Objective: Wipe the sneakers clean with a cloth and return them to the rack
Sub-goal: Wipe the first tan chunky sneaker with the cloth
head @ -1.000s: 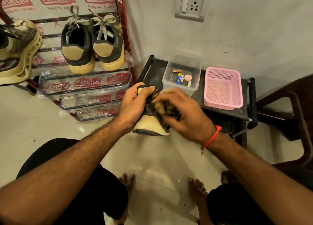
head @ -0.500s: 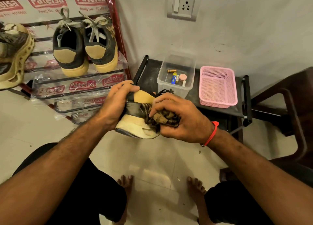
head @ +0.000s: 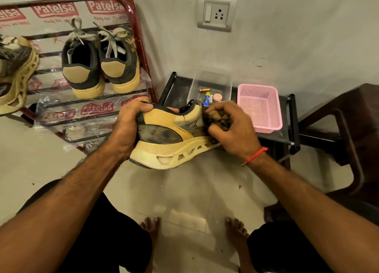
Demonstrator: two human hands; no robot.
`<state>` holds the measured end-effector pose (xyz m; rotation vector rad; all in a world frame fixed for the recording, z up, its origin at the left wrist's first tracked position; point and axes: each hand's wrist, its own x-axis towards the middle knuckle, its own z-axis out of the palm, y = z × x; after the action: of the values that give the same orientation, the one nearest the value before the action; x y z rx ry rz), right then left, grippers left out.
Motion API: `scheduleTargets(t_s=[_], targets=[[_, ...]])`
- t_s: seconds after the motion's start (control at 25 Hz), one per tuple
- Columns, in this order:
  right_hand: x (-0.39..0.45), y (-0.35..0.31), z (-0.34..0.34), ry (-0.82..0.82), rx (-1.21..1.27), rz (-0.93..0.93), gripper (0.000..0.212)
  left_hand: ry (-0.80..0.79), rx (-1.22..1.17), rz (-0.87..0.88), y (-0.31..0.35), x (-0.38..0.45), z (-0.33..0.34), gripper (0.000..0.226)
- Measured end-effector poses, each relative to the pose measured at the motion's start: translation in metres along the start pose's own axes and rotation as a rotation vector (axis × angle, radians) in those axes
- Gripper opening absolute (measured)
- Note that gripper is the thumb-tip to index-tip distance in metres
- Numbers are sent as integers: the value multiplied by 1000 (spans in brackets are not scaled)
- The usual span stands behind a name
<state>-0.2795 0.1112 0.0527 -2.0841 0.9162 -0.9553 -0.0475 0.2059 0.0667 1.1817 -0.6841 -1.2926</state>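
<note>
Wiping step: the left hand (head: pixel 127 129) grips the sneaker (head: pixel 170 137) heel; the right hand (head: pixel 231 129) clutches the cloth (head: pixel 219 116) against its forepart; next likely needs turning the sneaker.

Toe of the held sneaker (head: pixel 164 137) hidden behind the right hand (head: pixel 231 129) and the bunched cloth (head: pixel 218 118); cloth mostly buried in the grip, pattern blurred. Heel covered by the left hand (head: pixel 127 127). Second matching sneaker (head: pixel 14 71) on the rack (head: pixel 131 36) cut off by left edge. Rack's lower tiers partly blocked by the left arm. Small items in the clear box (head: pixel 211 88) too small to identify fully. Dark chair (head: pixel 348 129) cut by right edge.
</note>
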Motion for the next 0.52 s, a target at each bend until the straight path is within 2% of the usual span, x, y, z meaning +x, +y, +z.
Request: scheduleTargets(t_s=[0.08, 0.16, 0.2, 0.28, 0.4, 0.52], targets=[[-15, -36, 11, -35, 141, -162, 30, 46, 5, 19, -3, 2, 3, 24], [-19, -50, 11, -104, 164, -322, 33, 70, 24, 61, -3, 0, 6, 14], [-13, -46, 8, -131, 136, -340, 34, 36, 28, 82, -3, 0, 6, 16], [4, -19, -2, -126, 33, -183, 34, -75, 5, 127, -5, 1, 6, 20], [24, 33, -26, -177, -266, 152, 33, -134, 14, 178, -4, 0, 7, 50], [23, 55, -37, -200, -415, 310, 30, -86, 21, 161, -10, 5, 3, 47]])
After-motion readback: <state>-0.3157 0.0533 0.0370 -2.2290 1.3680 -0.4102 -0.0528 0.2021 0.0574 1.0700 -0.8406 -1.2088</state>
